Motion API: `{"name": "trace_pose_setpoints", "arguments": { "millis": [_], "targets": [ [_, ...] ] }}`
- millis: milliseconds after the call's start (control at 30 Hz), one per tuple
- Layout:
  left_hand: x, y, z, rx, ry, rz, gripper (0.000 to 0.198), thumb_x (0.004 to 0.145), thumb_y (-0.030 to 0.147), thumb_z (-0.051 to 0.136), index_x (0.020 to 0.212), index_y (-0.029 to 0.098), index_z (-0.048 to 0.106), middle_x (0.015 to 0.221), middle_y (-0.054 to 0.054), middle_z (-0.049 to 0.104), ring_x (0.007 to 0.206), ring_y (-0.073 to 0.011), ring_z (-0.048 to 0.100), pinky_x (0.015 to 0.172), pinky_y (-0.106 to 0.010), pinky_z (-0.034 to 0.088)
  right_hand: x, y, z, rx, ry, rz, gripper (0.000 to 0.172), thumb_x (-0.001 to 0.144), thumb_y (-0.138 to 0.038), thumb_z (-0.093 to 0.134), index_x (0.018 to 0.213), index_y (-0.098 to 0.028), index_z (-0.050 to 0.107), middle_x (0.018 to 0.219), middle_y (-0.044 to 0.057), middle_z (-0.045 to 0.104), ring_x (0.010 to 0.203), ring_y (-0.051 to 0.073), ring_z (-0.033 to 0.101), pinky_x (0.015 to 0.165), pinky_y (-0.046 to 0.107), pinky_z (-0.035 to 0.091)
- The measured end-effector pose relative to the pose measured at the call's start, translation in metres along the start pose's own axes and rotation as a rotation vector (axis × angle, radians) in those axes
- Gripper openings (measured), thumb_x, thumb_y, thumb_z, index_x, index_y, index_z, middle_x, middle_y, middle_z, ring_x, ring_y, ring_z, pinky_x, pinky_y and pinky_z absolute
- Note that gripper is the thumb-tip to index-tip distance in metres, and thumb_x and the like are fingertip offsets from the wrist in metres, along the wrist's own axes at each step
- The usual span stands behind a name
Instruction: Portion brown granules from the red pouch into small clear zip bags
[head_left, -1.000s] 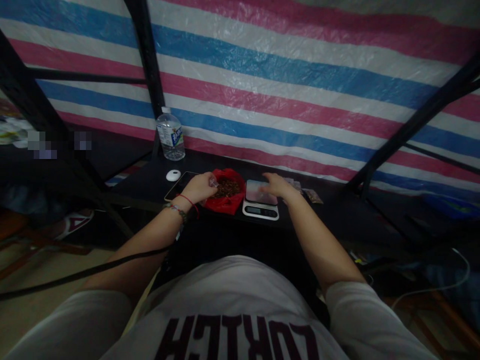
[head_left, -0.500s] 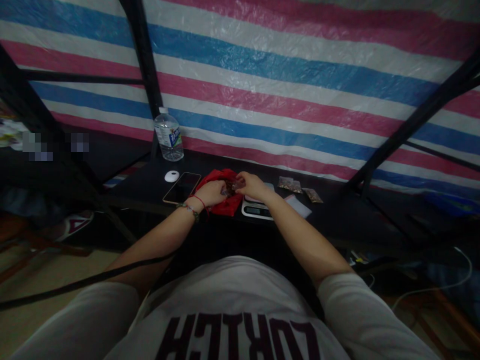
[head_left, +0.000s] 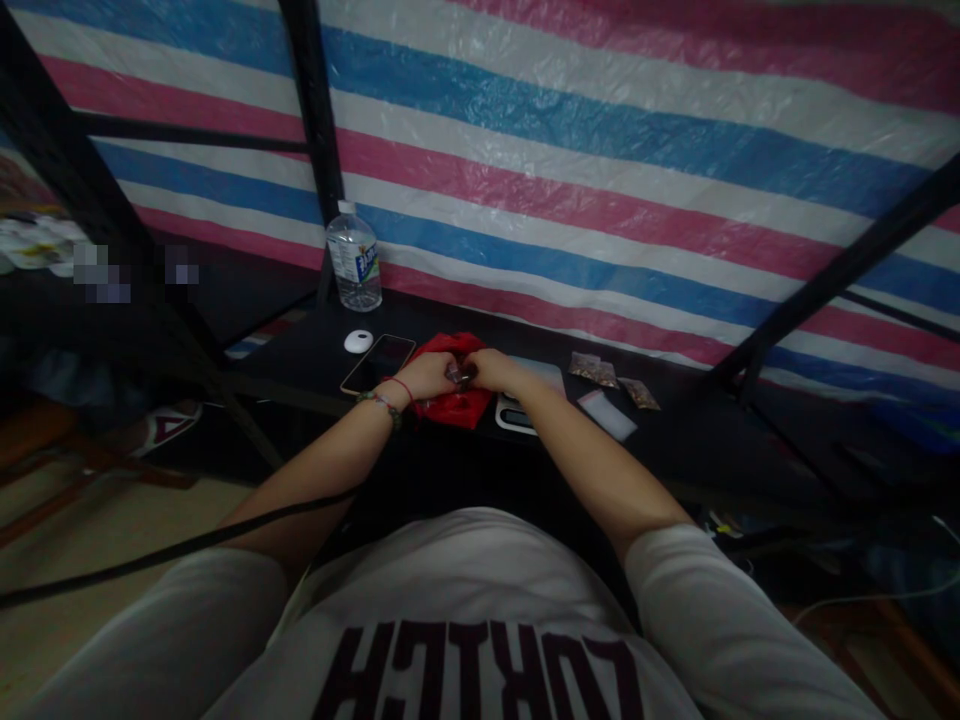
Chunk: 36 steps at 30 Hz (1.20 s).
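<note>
Over a red plastic bag (head_left: 459, 408), my two hands meet close together. My left hand (head_left: 429, 376) is closed, its fingers pinching a small clear plastic bag (head_left: 456, 375). My right hand (head_left: 492, 370) is closed at the other side of that small bag, fingertips bent down. What lies inside the small bag is too dark and small to make out. Just right of the red bag, partly under my right wrist, is a white digital scale (head_left: 514, 416). Beside it lies a stack of flat clear bags (head_left: 609, 414).
Several filled small packets (head_left: 594, 370) lie at the right on the black shelf (head_left: 495, 325). Left of the red bag are a phone (head_left: 380, 364) and a white mouse (head_left: 358, 342). A large clear bottle (head_left: 354, 262) stands behind, near a black metal post (head_left: 319, 120).
My hands have drawn closer together over the red bag, the right hand moving to the small clear bag in the left. The view has shifted slightly.
</note>
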<state>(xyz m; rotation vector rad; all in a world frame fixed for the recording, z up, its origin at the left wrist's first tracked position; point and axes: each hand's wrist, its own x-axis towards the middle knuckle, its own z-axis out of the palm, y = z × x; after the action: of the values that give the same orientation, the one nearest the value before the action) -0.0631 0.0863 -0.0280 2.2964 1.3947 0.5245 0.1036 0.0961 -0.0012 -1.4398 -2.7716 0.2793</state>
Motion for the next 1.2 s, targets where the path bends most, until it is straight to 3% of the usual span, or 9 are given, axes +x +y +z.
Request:
{"name": "trace_pose_setpoints", "arguments": {
  "millis": [133,267,433,533,600,733,900,1033,1200],
  "targets": [
    [-0.003,-0.001,-0.006,-0.078,0.021,-0.039,0.024,0.061,0.039,0.069,0.076,0.02,0.066,0.066,-0.002,0.066,0.059,-0.0174,0.059,0.055,-0.026,0.041,0.001,0.01,0.007,0.112,0.016,-0.009,0.026,0.073,-0.018,0.066,0.099,-0.016,0.069,0.097,0.006,0.071,0.086,0.017,0.065,0.074,0.021,0.045],
    [-0.003,0.001,-0.009,-0.136,0.114,-0.069,0.026,0.063,0.037,0.069,0.082,0.02,0.064,0.07,-0.001,0.066,0.064,-0.0174,0.06,0.058,-0.026,0.044,0.002,0.017,0.019,0.467,0.049,-0.025,0.034,0.069,-0.013,0.069,0.103,-0.014,0.066,0.098,0.005,0.071,0.086,0.015,0.064,0.077,0.022,0.046],
    [-0.005,0.001,-0.018,-0.26,0.215,0.01,0.031,0.067,0.041,0.066,0.087,0.018,0.063,0.083,-0.003,0.067,0.077,-0.0184,0.062,0.068,-0.028,0.047,0.003,0.019,0.026,0.713,0.179,-0.009,0.037,0.067,-0.011,0.069,0.104,-0.013,0.061,0.1,0.005,0.069,0.088,0.014,0.064,0.08,0.024,0.046],
    [-0.008,0.0,-0.027,-0.277,0.294,0.027,0.031,0.067,0.042,0.066,0.086,0.018,0.062,0.087,-0.004,0.068,0.078,-0.0184,0.062,0.07,-0.028,0.047,-0.001,0.02,0.024,0.68,0.219,0.012,0.036,0.066,-0.013,0.071,0.1,-0.014,0.061,0.098,0.003,0.068,0.088,0.014,0.063,0.081,0.024,0.046],
    [-0.011,-0.001,-0.033,-0.224,0.281,-0.013,0.029,0.066,0.041,0.067,0.083,0.019,0.061,0.084,-0.003,0.068,0.074,-0.0182,0.062,0.067,-0.028,0.047,-0.004,0.019,0.021,0.622,0.22,0.017,0.035,0.066,-0.015,0.071,0.1,-0.015,0.062,0.098,0.003,0.068,0.089,0.014,0.063,0.08,0.024,0.046],
    [-0.017,-0.001,-0.035,-0.068,0.079,-0.106,0.022,0.062,0.036,0.068,0.077,0.021,0.062,0.066,-0.001,0.064,0.058,-0.0185,0.059,0.054,-0.026,0.042,-0.01,0.015,0.014,0.389,0.186,0.045,0.036,0.068,-0.016,0.07,0.103,-0.015,0.064,0.1,0.006,0.069,0.089,0.017,0.063,0.078,0.024,0.046],
    [-0.016,0.003,-0.026,0.143,-0.039,-0.058,0.017,0.058,0.035,0.07,0.067,0.022,0.062,0.065,-0.004,0.064,0.061,-0.0214,0.06,0.059,-0.028,0.041,-0.01,0.003,0.006,0.065,0.082,-0.03,0.023,0.075,-0.014,0.061,0.096,-0.016,0.07,0.097,0.008,0.071,0.087,0.019,0.063,0.076,0.024,0.043],
    [-0.014,0.007,-0.021,0.176,-0.093,-0.022,0.014,0.063,0.035,0.066,0.067,0.022,0.064,0.069,-0.007,0.066,0.064,-0.0222,0.061,0.064,-0.029,0.042,-0.002,-0.007,0.007,0.032,0.03,-0.058,0.019,0.079,-0.015,0.057,0.09,-0.016,0.072,0.091,0.008,0.072,0.08,0.018,0.064,0.072,0.023,0.042],
    [-0.012,0.006,-0.018,0.153,-0.054,-0.035,0.013,0.064,0.034,0.064,0.068,0.021,0.064,0.071,-0.006,0.067,0.064,-0.0211,0.06,0.058,-0.028,0.04,0.008,-0.001,0.014,0.102,0.008,-0.093,0.019,0.075,-0.019,0.064,0.092,-0.017,0.072,0.091,0.006,0.072,0.08,0.016,0.064,0.07,0.021,0.042]
  ]
}}
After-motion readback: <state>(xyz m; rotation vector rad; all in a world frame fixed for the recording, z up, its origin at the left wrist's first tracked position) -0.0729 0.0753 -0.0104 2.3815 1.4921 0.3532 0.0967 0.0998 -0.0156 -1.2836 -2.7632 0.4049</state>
